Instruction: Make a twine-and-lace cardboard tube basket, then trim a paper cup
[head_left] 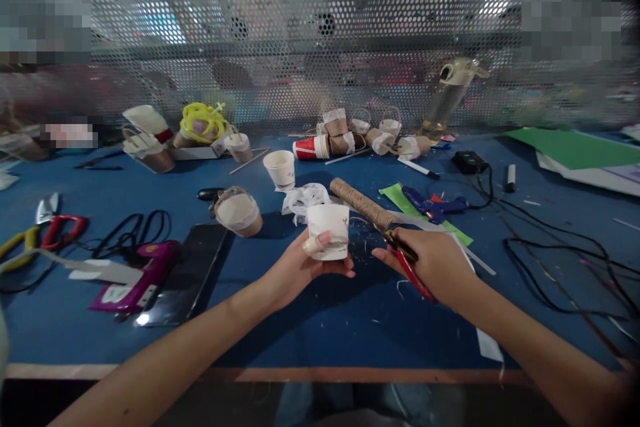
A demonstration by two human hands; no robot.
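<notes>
My left hand (307, 257) grips a small white paper cup (327, 220), thumb across its front and fingers beneath. Just to the right, my right hand (433, 260) is closed around pliers (414, 275) with red and dark handles. The pliers' jaws point up and left, apart from the cup, near the end of a roll of brown twine (357, 200). Behind the held cup lies a bundle of white lace (306, 197). Another white paper cup (280, 168) stands farther back. A small brown bucket with white trim (239, 212) sits to the left.
A blue glue gun (433, 203) rests on green paper at right, its black cable trailing. At left lie a purple glue gun (137, 280), a dark phone (187, 273) and red-handled scissors (63, 230). Several small buckets and a water bottle (447, 100) stand along the perforated screen.
</notes>
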